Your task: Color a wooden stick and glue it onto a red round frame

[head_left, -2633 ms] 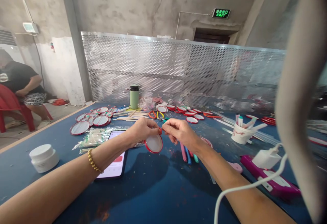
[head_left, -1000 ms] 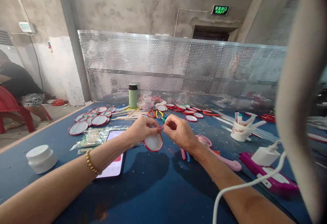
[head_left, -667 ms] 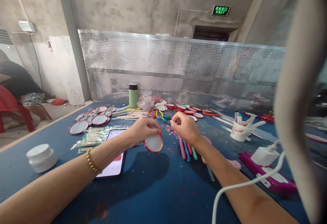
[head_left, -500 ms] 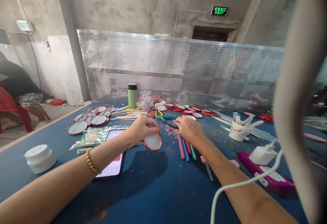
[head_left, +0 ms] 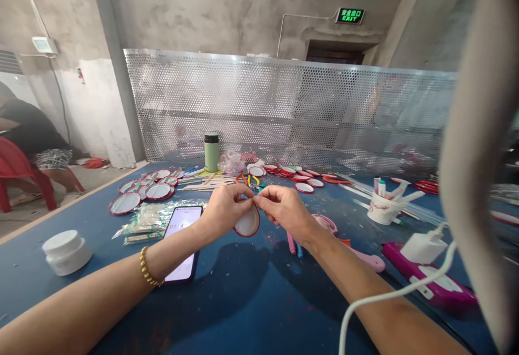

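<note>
Above the middle of the blue table (head_left: 251,301), my left hand (head_left: 225,209) grips a small round red-rimmed white disc (head_left: 247,224) by its top edge. My right hand (head_left: 284,210) is pinched shut at the same top edge, fingertip to fingertip with the left; whatever tiny piece it pinches is too small to name. A gold bead bracelet is on my left wrist. Coloured pens (head_left: 292,244) lie just under my right hand.
A lit phone (head_left: 182,241) and a white jar (head_left: 67,251) lie at left. Finished discs (head_left: 146,190) and sticks lie behind, by a green flask (head_left: 211,152). A paper cup (head_left: 383,209), a pink tool (head_left: 365,260), a charger (head_left: 424,247) and its cable sit right. A person (head_left: 28,144) sits far left.
My right hand reached out to the small loops on the table beyond the pens, then came back to the disc's top edge. The left hand kept hold of the disc.
</note>
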